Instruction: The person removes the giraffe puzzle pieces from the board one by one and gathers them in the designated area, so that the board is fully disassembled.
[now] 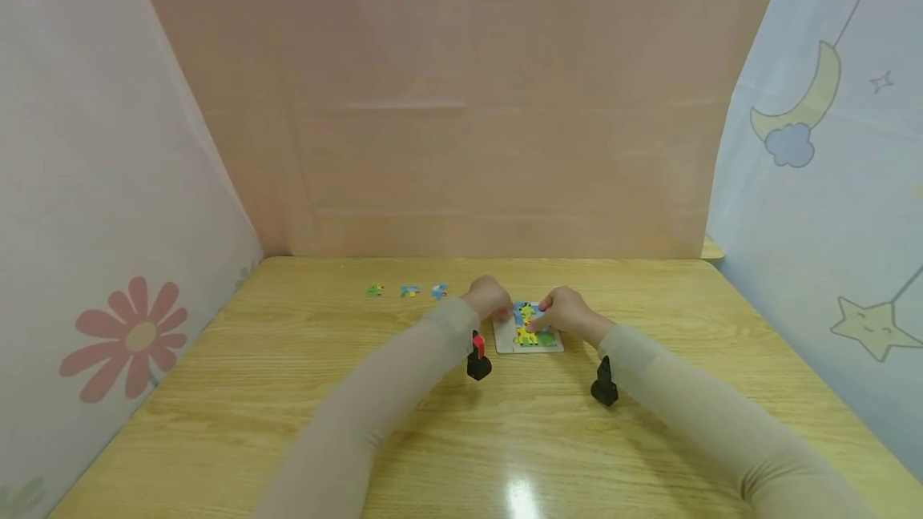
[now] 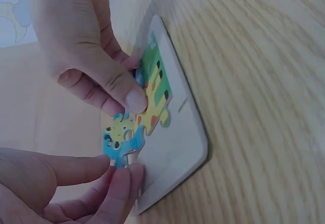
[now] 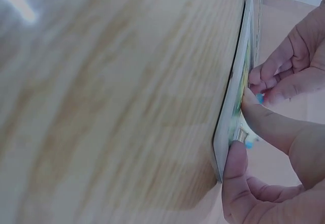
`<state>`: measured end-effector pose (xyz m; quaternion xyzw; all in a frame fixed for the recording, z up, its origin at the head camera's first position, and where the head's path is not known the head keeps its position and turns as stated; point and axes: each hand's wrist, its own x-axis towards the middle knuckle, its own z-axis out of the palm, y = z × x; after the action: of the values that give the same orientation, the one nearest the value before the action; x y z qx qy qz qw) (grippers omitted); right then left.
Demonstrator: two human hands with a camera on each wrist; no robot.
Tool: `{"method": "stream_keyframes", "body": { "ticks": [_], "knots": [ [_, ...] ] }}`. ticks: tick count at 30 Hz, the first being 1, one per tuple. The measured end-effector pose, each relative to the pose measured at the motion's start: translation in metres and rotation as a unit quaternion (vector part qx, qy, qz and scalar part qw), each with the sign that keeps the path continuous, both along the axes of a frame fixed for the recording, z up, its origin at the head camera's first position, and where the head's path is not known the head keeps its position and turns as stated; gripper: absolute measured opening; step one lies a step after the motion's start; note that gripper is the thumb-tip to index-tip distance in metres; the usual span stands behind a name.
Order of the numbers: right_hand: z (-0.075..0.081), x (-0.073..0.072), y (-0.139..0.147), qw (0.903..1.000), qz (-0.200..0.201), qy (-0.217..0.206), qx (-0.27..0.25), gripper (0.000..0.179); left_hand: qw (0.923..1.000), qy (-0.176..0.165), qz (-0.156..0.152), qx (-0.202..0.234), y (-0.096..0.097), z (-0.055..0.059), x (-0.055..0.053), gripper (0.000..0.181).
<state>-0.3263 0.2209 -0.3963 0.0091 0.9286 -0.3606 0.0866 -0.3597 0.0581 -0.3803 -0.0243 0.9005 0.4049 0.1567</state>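
Note:
A flat puzzle board (image 1: 507, 341) lies on the table with a giraffe picture partly assembled on it; its left side is bare. My left hand (image 1: 489, 295) is at the board's left far corner. In the left wrist view, its thumb and fingertips pinch a blue puzzle piece (image 2: 119, 159) against the edge of the giraffe's head. My right hand (image 1: 570, 315) reaches over the board from the right. Its thumb presses on the yellow giraffe body (image 2: 147, 120), and its other fingers rest around the picture's far right side, partly covering it.
Three loose puzzle pieces lie in a row left of the board: a green one (image 1: 374, 291), a blue and yellow one (image 1: 409, 291) and a blue and white one (image 1: 439, 291). The wooden table (image 1: 519, 431) ends at a beige backdrop (image 1: 461, 142), with patterned cloth on both sides.

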Motion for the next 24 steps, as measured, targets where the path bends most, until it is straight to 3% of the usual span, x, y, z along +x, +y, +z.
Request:
{"method": "stream_keyframes", "body": {
  "ticks": [6, 10, 17, 24],
  "knots": [
    [-0.001, 0.002, -0.003, 1.0, 0.002, 0.002, -0.007, 0.044, 0.9998, 0.014, 0.015, 0.003, 0.002, -0.009, -0.002, 0.017],
    [0.0, 0.003, -0.005, 0.9999, 0.005, 0.002, -0.009, 0.045, 0.9985, 0.016, 0.015, 0.05, -0.001, -0.013, 0.0, 0.004],
    [0.001, 0.003, -0.006, 1.0, 0.001, 0.008, -0.001, 0.045, 0.9945, 0.012, -0.005, 0.104, -0.014, -0.012, -0.001, 0.009],
    [0.0, 0.004, -0.006, 1.0, 0.0, 0.004, -0.005, 0.047, 0.9794, -0.008, -0.014, 0.202, -0.024, -0.006, 0.005, 0.012]
  ]
}}
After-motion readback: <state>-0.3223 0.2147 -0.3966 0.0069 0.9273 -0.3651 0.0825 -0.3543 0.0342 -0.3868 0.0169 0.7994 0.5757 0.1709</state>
